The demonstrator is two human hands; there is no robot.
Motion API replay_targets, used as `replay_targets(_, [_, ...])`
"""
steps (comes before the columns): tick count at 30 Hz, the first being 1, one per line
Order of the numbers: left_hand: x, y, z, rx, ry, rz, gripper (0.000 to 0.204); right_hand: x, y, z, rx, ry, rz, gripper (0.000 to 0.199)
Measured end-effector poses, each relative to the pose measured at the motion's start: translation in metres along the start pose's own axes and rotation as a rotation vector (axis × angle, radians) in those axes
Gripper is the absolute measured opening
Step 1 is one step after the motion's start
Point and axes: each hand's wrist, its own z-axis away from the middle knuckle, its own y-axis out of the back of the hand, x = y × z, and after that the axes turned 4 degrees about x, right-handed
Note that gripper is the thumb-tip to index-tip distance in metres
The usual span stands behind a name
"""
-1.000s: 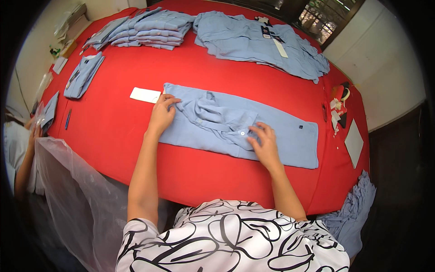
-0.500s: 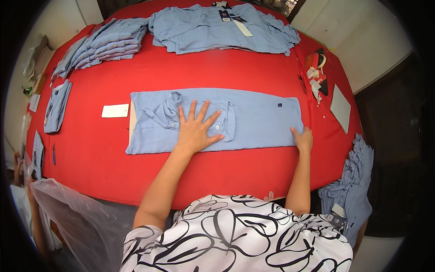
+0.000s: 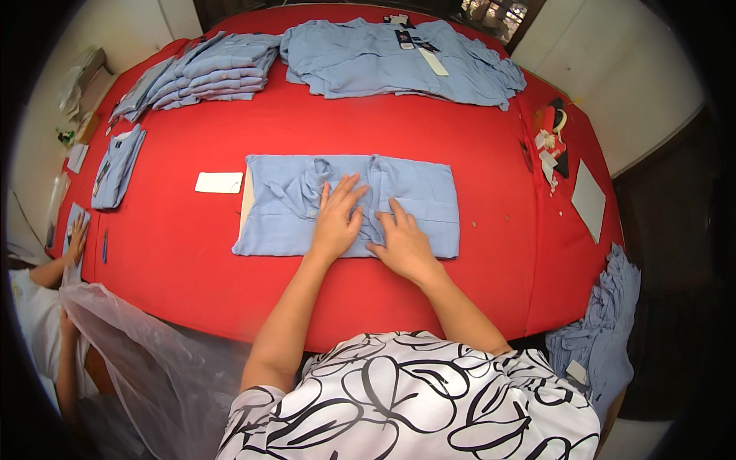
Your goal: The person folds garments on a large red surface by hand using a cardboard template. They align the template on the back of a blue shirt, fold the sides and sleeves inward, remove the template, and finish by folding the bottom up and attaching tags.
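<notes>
A light-blue shirt [image 3: 420, 184] lies partly folded in a rectangle on the red-covered table, with buttons and bunched cloth near its middle. The edge of a pale board [image 3: 247, 201] shows along its left side. My left hand [image 3: 336, 222] rests with fingers stretched on the bunched part of the shirt, beside a button. Just to the right, my right hand [image 3: 402, 239] lies on the folded-over layer, its fingers apart and touching the cloth. A blank white card [image 3: 218, 182] lies left of the shirt.
Stacked folded shirts [image 3: 218, 73] and a heap of loose shirts [image 3: 391, 65] occupy the far side. More shirts hang at the right [image 3: 602, 326]. A grey-white board [image 3: 588, 201] lies near the right edge. At left, a co-worker's hand [image 3: 77, 238] touches a folded shirt, near clear plastic sheeting [image 3: 138, 337].
The shirt's right end is now folded leftward, making the rectangle shorter. My right hand has moved left, close to my left hand. The co-worker's hand has reached onto the table.
</notes>
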Motion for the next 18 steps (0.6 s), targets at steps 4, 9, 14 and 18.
replay_targets(4, [-0.003,0.001,0.002,0.088,-0.041,0.001,0.035,0.037,0.027,0.003,0.029,-0.105,-0.394,0.053])
replay_targets(9, [0.033,-0.003,0.007,0.12,-0.201,-0.116,0.032,0.124,0.028,0.01,0.433,-0.349,-0.164,0.045])
replay_targets(14, [0.048,-0.01,0.019,-0.072,-0.157,-0.296,0.043,0.145,0.024,-0.001,0.251,-0.443,-0.287,0.032])
replay_targets(18, [0.082,-0.01,0.01,0.027,-0.06,-0.115,0.059,0.099,0.042,-0.015,0.182,-0.389,-0.949,0.021])
